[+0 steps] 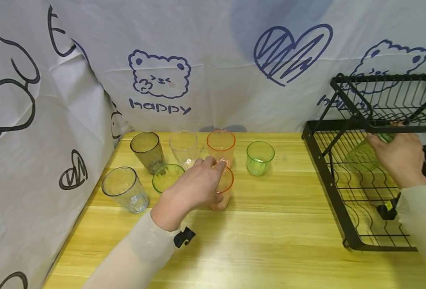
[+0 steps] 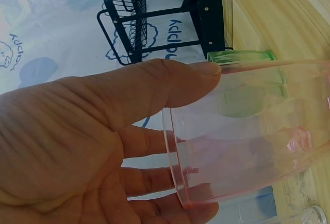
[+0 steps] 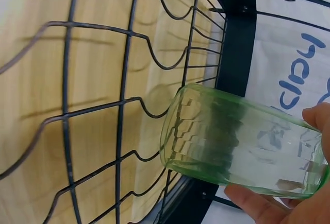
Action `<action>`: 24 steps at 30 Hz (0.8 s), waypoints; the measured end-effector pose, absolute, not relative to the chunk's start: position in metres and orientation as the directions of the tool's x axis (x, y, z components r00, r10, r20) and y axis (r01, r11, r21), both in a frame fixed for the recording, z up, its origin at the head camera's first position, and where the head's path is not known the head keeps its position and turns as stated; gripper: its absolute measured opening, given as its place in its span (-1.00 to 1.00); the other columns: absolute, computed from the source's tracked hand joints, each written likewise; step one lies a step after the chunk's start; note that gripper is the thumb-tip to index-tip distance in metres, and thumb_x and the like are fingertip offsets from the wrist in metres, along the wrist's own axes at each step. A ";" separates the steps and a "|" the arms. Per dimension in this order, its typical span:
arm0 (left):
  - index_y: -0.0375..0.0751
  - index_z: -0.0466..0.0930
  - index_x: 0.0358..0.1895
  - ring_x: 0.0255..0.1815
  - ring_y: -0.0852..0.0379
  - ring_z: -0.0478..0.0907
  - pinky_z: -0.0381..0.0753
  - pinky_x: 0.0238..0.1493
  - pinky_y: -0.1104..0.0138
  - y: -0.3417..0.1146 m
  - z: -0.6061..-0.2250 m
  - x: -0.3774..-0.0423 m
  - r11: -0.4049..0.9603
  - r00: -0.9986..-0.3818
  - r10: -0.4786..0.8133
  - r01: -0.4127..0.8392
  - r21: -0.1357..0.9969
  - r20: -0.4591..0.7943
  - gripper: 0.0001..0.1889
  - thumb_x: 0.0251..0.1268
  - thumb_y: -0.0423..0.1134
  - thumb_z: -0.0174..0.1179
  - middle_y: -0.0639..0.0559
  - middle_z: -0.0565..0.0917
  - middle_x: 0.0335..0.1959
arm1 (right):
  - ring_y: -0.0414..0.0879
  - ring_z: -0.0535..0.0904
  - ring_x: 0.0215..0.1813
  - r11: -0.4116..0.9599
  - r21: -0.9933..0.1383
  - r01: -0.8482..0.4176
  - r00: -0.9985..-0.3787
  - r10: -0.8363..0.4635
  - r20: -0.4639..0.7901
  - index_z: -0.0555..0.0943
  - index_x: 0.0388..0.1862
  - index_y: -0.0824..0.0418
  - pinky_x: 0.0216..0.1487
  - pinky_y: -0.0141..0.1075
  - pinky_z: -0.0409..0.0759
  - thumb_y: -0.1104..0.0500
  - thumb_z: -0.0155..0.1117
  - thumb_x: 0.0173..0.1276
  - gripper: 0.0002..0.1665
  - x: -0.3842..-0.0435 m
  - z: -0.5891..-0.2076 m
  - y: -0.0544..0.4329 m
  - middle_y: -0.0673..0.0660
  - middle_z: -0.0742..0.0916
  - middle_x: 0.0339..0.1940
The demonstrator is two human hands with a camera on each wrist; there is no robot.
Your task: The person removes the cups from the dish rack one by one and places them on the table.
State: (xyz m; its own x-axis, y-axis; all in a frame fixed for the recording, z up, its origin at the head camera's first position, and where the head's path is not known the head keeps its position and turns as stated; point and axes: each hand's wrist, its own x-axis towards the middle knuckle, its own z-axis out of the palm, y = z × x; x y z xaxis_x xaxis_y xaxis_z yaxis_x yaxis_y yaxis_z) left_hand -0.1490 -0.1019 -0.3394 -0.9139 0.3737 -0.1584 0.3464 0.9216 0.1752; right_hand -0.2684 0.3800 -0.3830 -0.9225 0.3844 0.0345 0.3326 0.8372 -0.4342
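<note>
My left hand (image 1: 194, 184) pinches a clear pinkish drinking glass (image 2: 247, 136) with an orange rim, thumb on one side of the rim and fingers on the other. This glass is upright on or close over the wooden table. At the right, my right hand (image 1: 400, 154) grips a green glass (image 3: 232, 141) near one end. That green glass is tilted, its far end right at the wires of the lower tier of a black dish rack (image 1: 337, 192). The upper tier partly hides the right fingers in the head view.
Around the left hand stand a dark grey glass (image 1: 149, 150), a clear glass (image 1: 182, 146), another orange-rimmed glass (image 1: 221, 140), a green-rimmed glass (image 1: 164, 176) and a bluish clear glass (image 1: 127, 190). A short green glass (image 1: 259, 158) stands toward the rack. Patterned white cloth (image 1: 216, 92) hangs behind.
</note>
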 end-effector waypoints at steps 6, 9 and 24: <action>-0.18 0.22 0.66 0.27 -0.16 0.47 0.62 0.27 0.08 -0.102 -0.339 -0.148 0.923 -0.915 0.371 0.345 0.171 -0.157 -0.04 0.22 -0.13 0.52 -0.23 0.48 0.42 | 0.67 0.15 0.52 0.841 -0.450 0.300 -0.917 0.384 0.108 -0.05 0.75 0.32 0.47 0.51 0.17 -0.33 -0.15 0.62 0.04 -0.256 -0.385 0.374 0.68 0.15 0.59; -0.19 0.22 0.66 0.26 -0.16 0.47 0.62 0.26 0.08 -0.102 -0.339 -0.147 0.923 -0.916 0.370 0.343 0.176 -0.153 -0.04 0.22 -0.13 0.52 -0.23 0.49 0.41 | 0.65 0.15 0.53 0.860 -0.426 0.281 -0.920 0.367 0.135 -0.05 0.74 0.34 0.45 0.51 0.21 -0.30 -0.15 0.63 0.01 -0.250 -0.383 0.372 0.67 0.15 0.60; -0.20 0.22 0.66 0.30 -0.18 0.46 0.61 0.30 0.05 -0.102 -0.339 -0.148 0.925 -0.918 0.364 0.337 0.176 -0.155 -0.02 0.22 -0.08 0.54 -0.24 0.47 0.43 | 0.67 0.28 0.32 0.917 -0.378 0.129 -0.955 0.218 0.203 0.04 0.71 0.35 0.19 0.58 0.33 -0.29 0.05 0.58 0.04 -0.205 -0.373 0.356 0.69 0.31 0.47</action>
State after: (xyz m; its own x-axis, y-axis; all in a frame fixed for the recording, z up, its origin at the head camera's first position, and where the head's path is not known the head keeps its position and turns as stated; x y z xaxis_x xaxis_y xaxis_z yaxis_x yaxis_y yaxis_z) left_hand -0.1480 -0.1015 -0.3388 -0.9183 0.3642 -0.1554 0.3371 0.9250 0.1756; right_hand -0.2052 0.3557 -0.3733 -0.9546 0.2178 0.2029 0.1288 0.9167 -0.3783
